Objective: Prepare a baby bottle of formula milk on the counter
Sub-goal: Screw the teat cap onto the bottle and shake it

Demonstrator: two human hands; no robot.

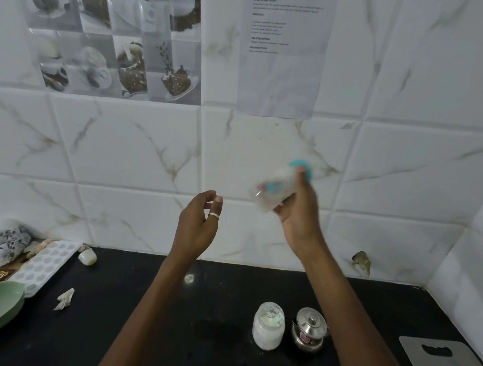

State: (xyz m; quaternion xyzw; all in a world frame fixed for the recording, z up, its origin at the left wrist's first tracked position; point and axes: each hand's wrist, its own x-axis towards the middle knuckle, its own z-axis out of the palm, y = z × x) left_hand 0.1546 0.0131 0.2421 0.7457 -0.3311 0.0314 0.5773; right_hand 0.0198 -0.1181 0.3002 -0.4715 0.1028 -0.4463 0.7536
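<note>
My right hand (298, 208) grips a clear baby bottle (276, 188) with a teal collar, held up in front of the tiled wall. The bottle lies tilted on its side and is blurred by motion. My left hand (198, 226) hovers to its left at about the same height, fingers loosely curled, holding nothing; a ring shows on one finger. Down on the black counter (158, 324) stands a glass jar of white powder (269, 329), and right beside it a small steel pot with a lid (309, 329).
At the left edge are a green bowl (5, 303), a pale moulded tray (44, 266), a patterned cloth (7, 242), a small white cap (87, 257) and a crumpled scrap (64, 298). A grey board (438, 351) lies at the bottom right. The wall corner closes the right side.
</note>
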